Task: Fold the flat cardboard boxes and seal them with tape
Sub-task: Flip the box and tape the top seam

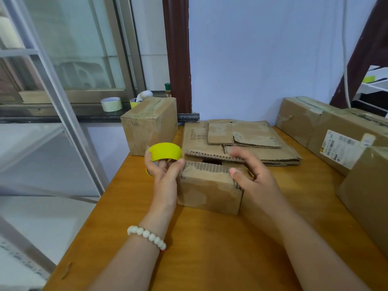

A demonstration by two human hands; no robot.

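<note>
A small cardboard box [210, 190] stands on the wooden table [210, 248], its two top flaps nearly meeting with a dark gap between them. My left hand [163, 173] holds a yellow tape roll [165, 151] at the box's left top corner, fingers through the roll's core. My right hand [252, 175] rests on the box's right top corner, thumb pressing the near flap, fingers over the far flap. Behind the box lies a stack of flat cardboard boxes [241, 141].
A taped box [150, 124] sits at the table's far left corner. Larger sealed boxes [327, 131] line the right edge. A pale tape roll [111, 103] rests on the window sill at the left. The table's left edge drops off beside a sliding window frame.
</note>
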